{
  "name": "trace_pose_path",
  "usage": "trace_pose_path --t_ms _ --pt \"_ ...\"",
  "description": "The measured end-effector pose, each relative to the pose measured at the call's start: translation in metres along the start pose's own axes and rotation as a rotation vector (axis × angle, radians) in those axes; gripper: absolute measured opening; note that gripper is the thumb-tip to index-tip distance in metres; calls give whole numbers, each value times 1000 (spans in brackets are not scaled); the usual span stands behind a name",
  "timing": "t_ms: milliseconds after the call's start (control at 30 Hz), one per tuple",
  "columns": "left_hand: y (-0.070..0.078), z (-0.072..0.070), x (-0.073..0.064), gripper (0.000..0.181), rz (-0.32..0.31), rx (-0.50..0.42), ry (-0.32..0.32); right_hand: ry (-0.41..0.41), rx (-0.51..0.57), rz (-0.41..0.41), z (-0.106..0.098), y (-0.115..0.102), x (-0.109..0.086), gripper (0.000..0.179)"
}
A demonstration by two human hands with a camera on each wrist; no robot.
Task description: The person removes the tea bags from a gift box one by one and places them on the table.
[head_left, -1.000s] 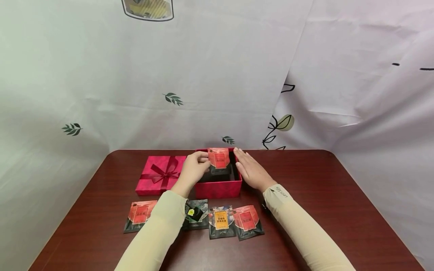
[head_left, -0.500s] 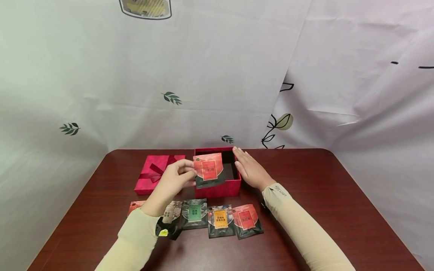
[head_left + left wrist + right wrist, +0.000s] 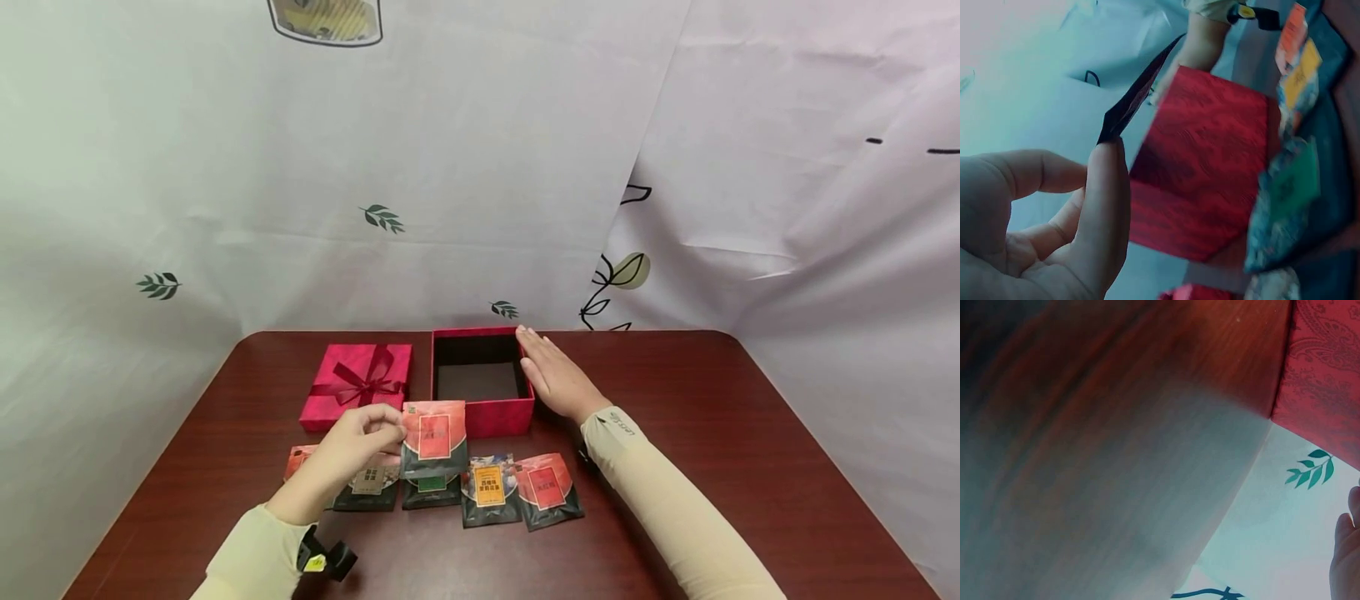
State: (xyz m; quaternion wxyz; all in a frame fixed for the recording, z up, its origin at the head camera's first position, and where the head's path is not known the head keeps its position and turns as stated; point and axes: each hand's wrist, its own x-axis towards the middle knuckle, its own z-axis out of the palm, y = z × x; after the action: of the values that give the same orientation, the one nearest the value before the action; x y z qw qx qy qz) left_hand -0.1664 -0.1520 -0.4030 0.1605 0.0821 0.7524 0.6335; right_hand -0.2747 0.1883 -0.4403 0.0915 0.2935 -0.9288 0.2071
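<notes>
Pinched by one edge between thumb and fingers of my left hand (image 3: 358, 446) is a red and black tea sachet (image 3: 433, 437). In the head view it hangs in front of the red box, partly covering a green-labelled sachet (image 3: 432, 493). The left wrist view shows the held sachet (image 3: 1138, 94) nearly edge-on. My right hand (image 3: 558, 375) lies with straight fingers against the right side of the lidless red box (image 3: 498, 419), whose dark inside shows. At the right wrist view's edge, part of that hand (image 3: 1346, 556) appears below the box wall (image 3: 1329, 369).
A red lid (image 3: 321, 408) with a ribbon bow lies left of the box. Along the front are a yellow-labelled sachet (image 3: 490, 492), a red one (image 3: 549, 492), a beige-labelled one (image 3: 371, 487) and another red one (image 3: 298, 458), partly behind the left arm. A patterned cloth hangs behind the table.
My left hand has lifted the red sachet out of the box and moved it left and toward me, above the front row. My right hand has stayed at the box.
</notes>
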Motion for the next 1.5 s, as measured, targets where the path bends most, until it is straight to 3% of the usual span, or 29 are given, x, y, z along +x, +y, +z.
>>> trace_pose_path --t_ms 300,600,1033,1500 --pt "-30 -3 -7 18 -89 -71 -160 6 7 -9 2 1 0 55" --pt "-48 4 -13 9 -155 -107 -224 2 0 -25 1 1 0 56" --pt "-58 12 -26 5 -198 -83 -244 -5 -3 -6 1 0 -1 56" --pt "-53 14 -35 9 -181 51 -228 -12 3 10 0 0 0 57"
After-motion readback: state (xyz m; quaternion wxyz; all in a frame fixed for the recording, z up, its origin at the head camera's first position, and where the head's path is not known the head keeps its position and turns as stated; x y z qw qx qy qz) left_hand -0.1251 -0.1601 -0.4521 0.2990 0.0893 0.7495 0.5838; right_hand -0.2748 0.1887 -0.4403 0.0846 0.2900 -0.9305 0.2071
